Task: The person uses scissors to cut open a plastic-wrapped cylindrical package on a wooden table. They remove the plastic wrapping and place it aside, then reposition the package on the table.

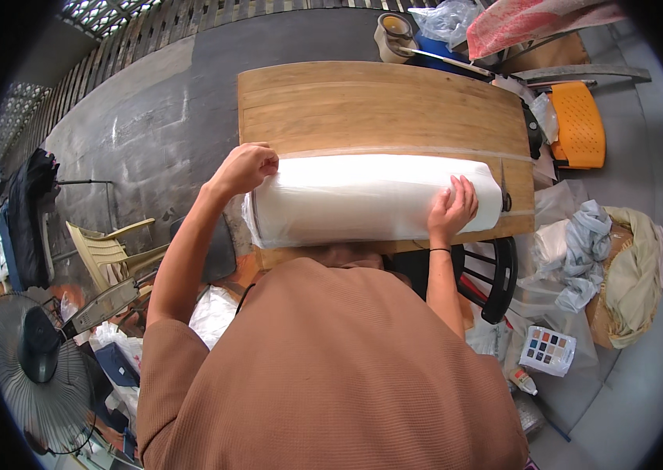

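A thick roll of whitish plastic sheeting [363, 200] lies lengthwise along the near side of the wooden table [378, 106]. At the roll's far left corner, my left hand [253, 166] is closed, its fingers curled in a pinch at the sheet's edge. My right hand [454, 205] rests on top of the roll near its right end, fingers stretched out and a thin dark band at the wrist. Just past that end lies a pair of scissors [505, 192] with dark handles, pointing away from me.
A black chair [497, 278] stands against the table's near right side. An orange plastic seat [579, 125] is at the right. To the left are a beige plastic chair [108, 251] and a standing fan [37, 368]. Crumpled plastic and cloth [635, 274] lie at the right.
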A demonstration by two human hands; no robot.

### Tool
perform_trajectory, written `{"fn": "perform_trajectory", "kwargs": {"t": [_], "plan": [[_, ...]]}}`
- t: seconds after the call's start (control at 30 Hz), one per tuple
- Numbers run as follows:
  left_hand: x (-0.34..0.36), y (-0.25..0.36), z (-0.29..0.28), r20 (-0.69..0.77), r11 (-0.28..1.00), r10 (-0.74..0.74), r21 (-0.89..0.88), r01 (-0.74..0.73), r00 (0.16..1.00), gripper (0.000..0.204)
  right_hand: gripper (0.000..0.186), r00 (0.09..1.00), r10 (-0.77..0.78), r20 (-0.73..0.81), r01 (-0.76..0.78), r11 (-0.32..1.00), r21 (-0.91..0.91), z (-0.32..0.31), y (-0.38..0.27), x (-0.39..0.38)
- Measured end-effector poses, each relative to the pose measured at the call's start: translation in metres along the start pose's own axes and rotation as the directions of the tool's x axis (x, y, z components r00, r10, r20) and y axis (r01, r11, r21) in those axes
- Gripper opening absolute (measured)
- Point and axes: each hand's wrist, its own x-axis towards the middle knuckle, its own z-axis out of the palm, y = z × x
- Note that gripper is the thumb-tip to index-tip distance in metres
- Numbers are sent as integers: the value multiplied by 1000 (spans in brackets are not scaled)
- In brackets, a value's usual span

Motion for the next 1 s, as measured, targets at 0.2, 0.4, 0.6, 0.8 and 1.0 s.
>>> {"fn": "perform_trajectory", "kwargs": {"t": [0.2, 0.4, 0.6, 0.8, 1.0], "plan": [[-22, -44, 27, -100, 771, -80, -637, -2, 992, 11, 32, 1000, -3, 4, 3, 1000, 17, -2, -2, -1], [-78, -81, -2, -368, 673, -347, -738, -44, 863, 15, 32, 1000, -4, 23, 4, 1000, 24, 1, 2, 0], [-46, -12, 19, -221, 918, -170, -389, 72, 960, 27, 32, 1000, 20, 23, -20, 1000, 6, 3, 3, -1], [-22, -4, 21, -219, 943, -173, -318, 98, 960, 16, 32, 1000, -4, 18, 4, 1000, 8, 1, 1, 0], [-17, -6, 21, -141, 999, 23, -34, -28, 990, 12, 32, 1000, 4, 2, -4, 1000, 9, 0, 1, 0]]}}
